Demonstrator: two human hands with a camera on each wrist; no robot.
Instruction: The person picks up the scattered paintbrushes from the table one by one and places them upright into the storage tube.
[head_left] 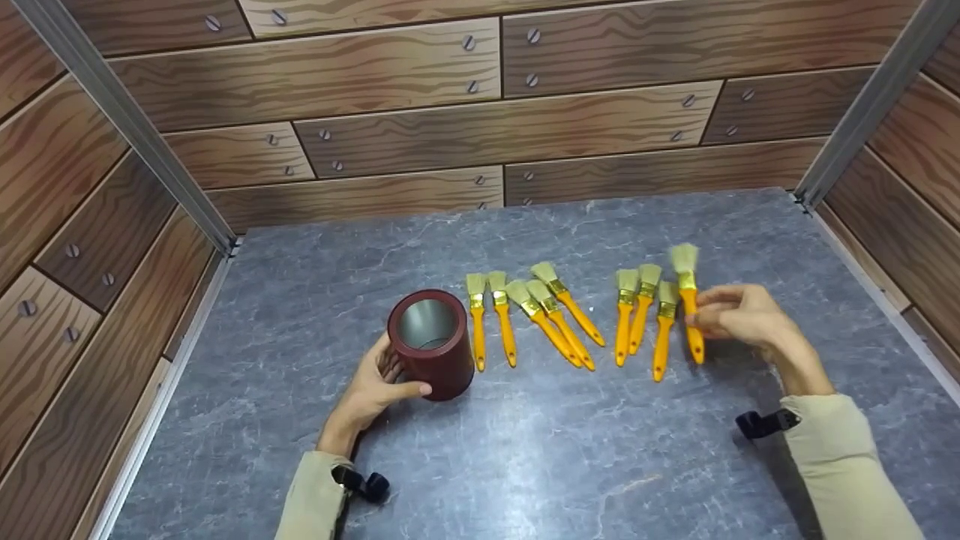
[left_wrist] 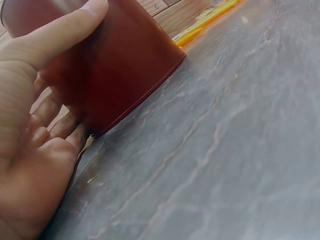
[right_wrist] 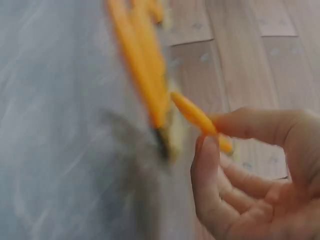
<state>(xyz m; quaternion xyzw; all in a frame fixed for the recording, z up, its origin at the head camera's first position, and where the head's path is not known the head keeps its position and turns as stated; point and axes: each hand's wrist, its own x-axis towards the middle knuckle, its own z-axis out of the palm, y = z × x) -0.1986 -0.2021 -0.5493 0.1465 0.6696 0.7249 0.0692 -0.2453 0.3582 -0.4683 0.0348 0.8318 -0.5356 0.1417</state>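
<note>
A dark red cylindrical cup (head_left: 442,371) stands upright on the table, its round mouth facing up and its inside grey. My left hand (head_left: 369,390) grips it from the left, thumb across the near side and the other fingers round the far side. In the left wrist view, the thumb lies along the wall of the cup (left_wrist: 120,65). Between thumb and fingertips, my right hand (head_left: 750,319) pinches a paintbrush (head_left: 690,304) by its orange handle, bristles pointing away. In the right wrist view, this paintbrush (right_wrist: 192,114) is held apart from the other, blurred handles.
Just right of the cup lies a group of several paintbrushes (head_left: 544,319) with orange handles and pale bristles. Nearer my right hand lie three more paintbrushes (head_left: 643,319). Wood-patterned walls (head_left: 397,75) enclose the grey marbled table (head_left: 525,457) at the back and sides.
</note>
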